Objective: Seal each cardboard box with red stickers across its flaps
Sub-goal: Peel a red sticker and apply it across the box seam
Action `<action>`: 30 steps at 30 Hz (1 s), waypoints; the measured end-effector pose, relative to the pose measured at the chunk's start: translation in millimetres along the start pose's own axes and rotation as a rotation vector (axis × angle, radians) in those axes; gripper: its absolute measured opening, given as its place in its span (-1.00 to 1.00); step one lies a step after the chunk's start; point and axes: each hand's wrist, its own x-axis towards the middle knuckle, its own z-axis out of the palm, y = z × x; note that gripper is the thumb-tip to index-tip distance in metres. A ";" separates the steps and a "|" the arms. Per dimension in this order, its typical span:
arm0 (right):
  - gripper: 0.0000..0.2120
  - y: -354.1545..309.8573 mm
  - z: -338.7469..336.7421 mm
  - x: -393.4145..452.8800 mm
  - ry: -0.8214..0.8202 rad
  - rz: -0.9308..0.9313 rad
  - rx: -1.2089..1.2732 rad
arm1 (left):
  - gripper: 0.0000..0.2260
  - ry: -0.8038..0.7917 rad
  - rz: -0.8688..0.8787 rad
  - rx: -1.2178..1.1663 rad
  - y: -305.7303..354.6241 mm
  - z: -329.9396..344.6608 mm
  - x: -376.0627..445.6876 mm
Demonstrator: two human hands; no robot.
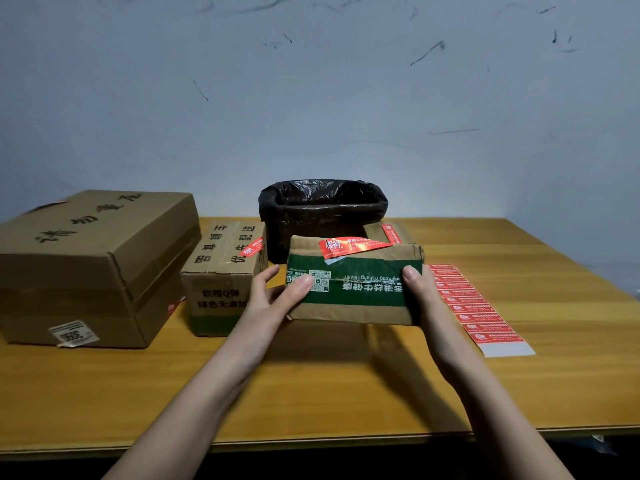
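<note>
A small cardboard box with a green printed band (360, 292) is held just above the table's middle. My left hand (277, 294) grips its left end, thumb on the front face. My right hand (420, 292) grips its right end. A red sticker (349, 247) lies across its top, partly lifted at the right. A strip of red stickers (474, 303) lies on the table to the right. A medium box (225, 275) with a red sticker (252, 247) on top stands to the left. A large box (93, 265) stands at the far left.
A box lined with a black plastic bag (322, 213) stands behind the held box. Another small box with a red sticker (393, 233) peeks out behind it on the right. The wooden table (311, 393) has its front edge near me; a scuffed wall rises behind.
</note>
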 end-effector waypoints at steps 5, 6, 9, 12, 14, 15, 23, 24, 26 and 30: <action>-0.49 -23.2 2.1 -25.0 0.256 -0.501 -0.395 | -0.34 0.064 0.025 -0.005 -2.5 -0.3 0.6; -0.56 -31.8 3.5 -24.2 0.318 -0.610 -0.490 | -0.36 0.070 0.029 -0.010 -3.2 -0.1 1.3; -0.67 -51.2 5.9 -15.7 0.291 -0.666 -0.700 | -0.34 0.081 0.059 -0.006 -3.6 1.0 2.5; -0.73 -56.8 7.9 -9.0 0.088 -0.490 -0.712 | -0.29 0.103 0.090 -0.004 -6.0 0.1 5.1; -0.75 -54.8 7.4 -6.6 0.020 -0.415 -0.655 | -0.33 0.103 0.110 -0.003 -7.5 -2.4 6.0; -0.74 -54.3 7.3 -6.7 0.004 -0.393 -0.613 | -0.34 0.100 0.114 -0.002 -8.4 -4.0 6.5; -0.87 -55.4 11.1 -13.1 -0.025 -0.304 -0.345 | -0.18 0.094 0.160 0.006 -13.3 -5.4 9.8; -0.87 -57.0 10.5 -13.4 -0.032 -0.294 -0.319 | -0.18 0.096 0.161 0.007 -13.0 -5.4 9.9; -0.86 -59.6 9.4 -13.5 -0.044 -0.270 -0.273 | -0.18 0.097 0.161 0.004 -12.9 -5.8 10.0; -0.86 -63.4 9.4 -14.7 -0.055 -0.245 -0.213 | -0.13 0.081 0.170 0.007 -13.8 -7.9 9.5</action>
